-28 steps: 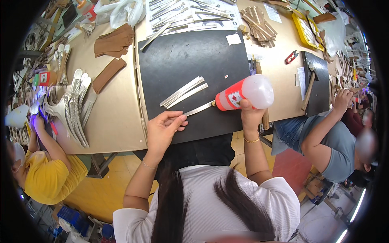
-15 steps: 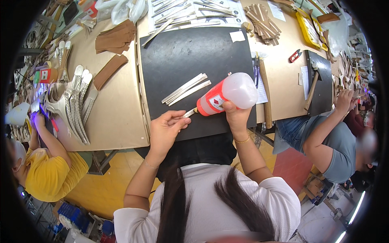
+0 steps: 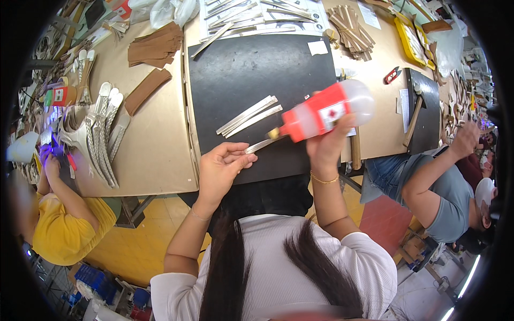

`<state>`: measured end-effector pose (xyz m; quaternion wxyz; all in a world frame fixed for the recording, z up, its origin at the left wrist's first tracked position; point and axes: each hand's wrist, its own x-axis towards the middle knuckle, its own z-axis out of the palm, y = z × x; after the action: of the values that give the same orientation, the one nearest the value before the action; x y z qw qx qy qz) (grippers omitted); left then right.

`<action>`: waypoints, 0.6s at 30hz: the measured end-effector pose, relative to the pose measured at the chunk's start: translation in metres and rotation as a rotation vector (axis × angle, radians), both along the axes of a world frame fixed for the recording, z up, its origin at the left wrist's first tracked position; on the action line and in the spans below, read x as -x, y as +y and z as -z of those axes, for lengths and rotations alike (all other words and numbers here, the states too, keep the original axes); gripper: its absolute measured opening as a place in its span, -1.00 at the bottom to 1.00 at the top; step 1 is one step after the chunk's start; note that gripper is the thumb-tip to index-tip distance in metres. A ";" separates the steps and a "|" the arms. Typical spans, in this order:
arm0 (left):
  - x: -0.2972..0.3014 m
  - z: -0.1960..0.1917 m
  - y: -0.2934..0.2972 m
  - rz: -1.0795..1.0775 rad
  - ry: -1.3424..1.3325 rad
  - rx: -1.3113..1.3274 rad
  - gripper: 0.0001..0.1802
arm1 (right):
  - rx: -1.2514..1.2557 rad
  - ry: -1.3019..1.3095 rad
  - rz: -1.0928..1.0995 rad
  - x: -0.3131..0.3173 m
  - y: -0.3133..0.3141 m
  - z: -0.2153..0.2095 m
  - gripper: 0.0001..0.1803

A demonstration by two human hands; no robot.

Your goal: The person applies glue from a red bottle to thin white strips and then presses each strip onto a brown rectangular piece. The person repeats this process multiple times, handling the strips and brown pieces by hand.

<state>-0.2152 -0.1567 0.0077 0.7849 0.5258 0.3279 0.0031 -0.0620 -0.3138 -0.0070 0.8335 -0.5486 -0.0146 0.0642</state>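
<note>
My left hand (image 3: 220,167) pinches one end of a thin, pale metallic strip (image 3: 264,143) over the near part of a black mat (image 3: 251,67). The strip's other end points right, toward the bottle. In my right hand (image 3: 327,148) is a translucent squeeze bottle (image 3: 310,119) with a red label, tilted so its yellowish nozzle points left. The nozzle hovers just above the strip; blur hides whether they touch. My right fingers are partly hidden by the bottle. Beyond my left hand lie several similar loose strips (image 3: 249,115) on the mat.
More strips (image 3: 284,12) lie on a printed sheet at the far edge. Brown pieces (image 3: 155,45) and braided straps (image 3: 99,134) are on the left. A hammer (image 3: 413,120) rests on a dark board at right. Co-workers sit on both sides, in yellow (image 3: 69,230) and grey (image 3: 439,187).
The bottle has swung up and to the right along with my right hand, so more of the strip shows. My left hand stays nearly in place, still pinching the strip.
</note>
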 end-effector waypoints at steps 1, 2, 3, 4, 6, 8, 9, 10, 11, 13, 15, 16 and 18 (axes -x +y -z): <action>-0.002 -0.002 0.002 0.006 -0.013 -0.007 -0.74 | -0.017 -0.020 0.000 -0.009 -0.007 -0.006 -0.04; -0.005 -0.005 0.006 0.008 -0.023 -0.011 -0.75 | -0.021 -0.022 0.053 -0.017 -0.012 -0.011 -0.06; -0.009 -0.007 0.010 0.013 0.007 -0.021 -0.75 | -0.038 -0.034 0.092 -0.024 -0.017 -0.015 -0.07; -0.015 -0.010 0.015 -0.025 -0.091 -0.038 -0.76 | -0.056 -0.046 0.129 -0.030 -0.020 -0.019 -0.09; -0.029 -0.014 0.029 -0.097 -0.161 -0.102 -0.76 | -0.016 -0.089 0.169 -0.034 -0.027 -0.024 -0.12; -0.049 -0.015 0.050 -0.142 -0.083 -0.276 -0.75 | -0.004 -0.107 0.204 -0.034 -0.029 -0.025 -0.16; -0.062 -0.013 0.060 -0.180 -0.148 -0.336 -0.75 | -0.014 -0.078 0.198 -0.032 -0.030 -0.024 -0.13; -0.074 -0.010 0.070 -0.220 -0.115 -0.326 -0.74 | -0.024 -0.051 0.186 -0.030 -0.031 -0.023 -0.10; -0.085 -0.006 0.079 -0.260 -0.139 -0.328 -0.73 | -0.035 -0.025 0.175 -0.029 -0.031 -0.021 -0.06; -0.098 0.000 0.093 -0.298 -0.154 -0.386 -0.73 | -0.038 -0.023 0.152 -0.026 -0.031 -0.018 -0.07; -0.103 0.004 0.103 -0.298 -0.091 -0.491 -0.72 | -0.031 -0.027 0.143 -0.027 -0.032 -0.016 -0.10; -0.102 0.004 0.106 -0.285 -0.030 -0.554 -0.71 | -0.024 -0.034 0.145 -0.028 -0.033 -0.016 -0.12; -0.096 0.001 0.109 -0.230 0.040 -0.830 -0.67 | -0.020 -0.034 0.134 -0.029 -0.034 -0.017 -0.12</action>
<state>-0.1195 -0.0481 0.0067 0.4948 0.7571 0.3703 0.2119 -0.0329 -0.3481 0.0100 0.8410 -0.5410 0.0073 -0.0012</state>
